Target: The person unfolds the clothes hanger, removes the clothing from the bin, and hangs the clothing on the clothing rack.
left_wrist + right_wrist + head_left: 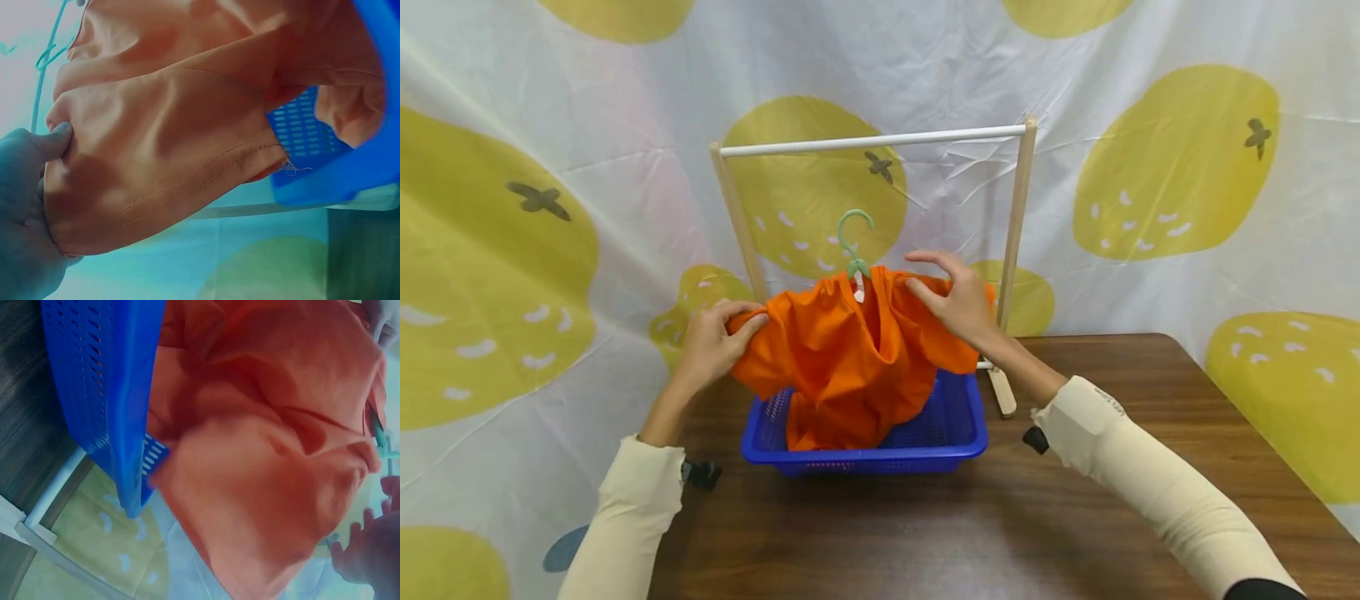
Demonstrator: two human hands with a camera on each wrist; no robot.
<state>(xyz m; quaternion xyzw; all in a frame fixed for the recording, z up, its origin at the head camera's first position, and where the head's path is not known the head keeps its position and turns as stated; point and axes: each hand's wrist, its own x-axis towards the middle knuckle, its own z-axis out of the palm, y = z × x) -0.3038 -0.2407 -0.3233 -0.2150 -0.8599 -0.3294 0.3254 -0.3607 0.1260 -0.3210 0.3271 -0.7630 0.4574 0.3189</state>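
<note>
An orange short-sleeved shirt point(842, 342) hangs on a light green hanger point(858, 268), whose hook sticks up from the neckline. My left hand point(709, 342) pinches the shirt at the left shoulder, by the top of the sleeve; in the left wrist view the thumb point(59, 140) presses on the cloth. Over the right shoulder hovers my right hand point(961, 304), its thumb and fingers spread apart. In the right wrist view those fingers point(359, 550) stand beside the cloth without gripping it. The hanger's arms are hidden inside the shirt.
The shirt's lower part lies in a blue perforated basket point(880, 455) on the brown wooden table point(910, 533). Behind it stands a rack with wooden posts and a white rail point(880, 141). A cloth with yellow fruit prints point(1150, 275) hangs at the back.
</note>
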